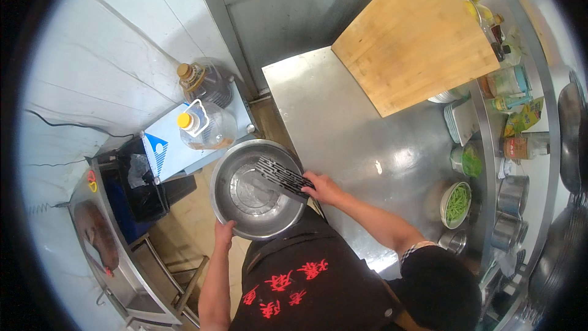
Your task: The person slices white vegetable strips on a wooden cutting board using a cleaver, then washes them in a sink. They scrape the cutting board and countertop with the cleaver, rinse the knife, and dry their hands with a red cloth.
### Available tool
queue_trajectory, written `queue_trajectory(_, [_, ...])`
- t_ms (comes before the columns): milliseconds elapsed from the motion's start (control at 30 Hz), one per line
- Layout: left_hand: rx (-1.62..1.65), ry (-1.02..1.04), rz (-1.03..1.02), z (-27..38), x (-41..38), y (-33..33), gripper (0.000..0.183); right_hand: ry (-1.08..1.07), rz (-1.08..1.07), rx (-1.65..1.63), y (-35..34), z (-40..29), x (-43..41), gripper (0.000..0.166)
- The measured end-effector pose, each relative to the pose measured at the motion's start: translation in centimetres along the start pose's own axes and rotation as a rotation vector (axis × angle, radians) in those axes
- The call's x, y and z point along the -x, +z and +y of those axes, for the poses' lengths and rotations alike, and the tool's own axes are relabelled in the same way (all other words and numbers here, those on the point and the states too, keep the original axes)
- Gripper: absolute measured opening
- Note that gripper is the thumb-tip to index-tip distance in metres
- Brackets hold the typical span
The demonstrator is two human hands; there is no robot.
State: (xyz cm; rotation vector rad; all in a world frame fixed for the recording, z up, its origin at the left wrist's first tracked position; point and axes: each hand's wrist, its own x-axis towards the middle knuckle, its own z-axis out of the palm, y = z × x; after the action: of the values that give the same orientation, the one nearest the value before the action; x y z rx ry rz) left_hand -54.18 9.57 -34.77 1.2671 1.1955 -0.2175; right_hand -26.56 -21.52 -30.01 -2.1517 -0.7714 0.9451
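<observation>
My left hand [225,233] grips the near rim of a round stainless steel basin [223,214], which is held in front of my dark apron. In my right hand [321,188] is a black-and-white striped object [282,177], perhaps a folded cloth or a brush; its exact kind cannot be told. It reaches over the basin's right side, its far end above the basin's inside. The basin's bottom looks shiny and wet, with what may be a little clear water in it. My right forearm passes over the edge of the steel worktable [335,133].
A wooden cutting board [418,41] lies at the worktable's far end. Along its right side stand stacked white dishes [461,122] and a bowl of green beans [458,204]. Large plastic jugs [209,128] stand on a box at left, beside a black-lined bin [142,193].
</observation>
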Motion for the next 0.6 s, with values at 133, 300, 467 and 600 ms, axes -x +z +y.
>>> queue_trajectory(133, [-0.05,0.005,-0.012,-0.1,0.5,-0.5,0.051,0.174,0.389,-0.145,-5.4,0.9,-3.8,0.048])
queue_trajectory(300, [0.091,0.069,-0.026,-0.9,0.7,0.6,0.051,0.142,0.745,0.073,-17.5,9.1,-13.4,0.043])
queue_trajectory(467, [0.092,0.023,0.016,-0.6,1.1,1.3,0.052,0.225,0.596,-0.134,-22.7,6.9,-18.3,0.052])
queue_trajectory(600, [0.012,0.05,0.062,-1.5,0.6,1.1,0.051,0.132,0.343,0.003,-19.3,5.8,-16.7,0.035])
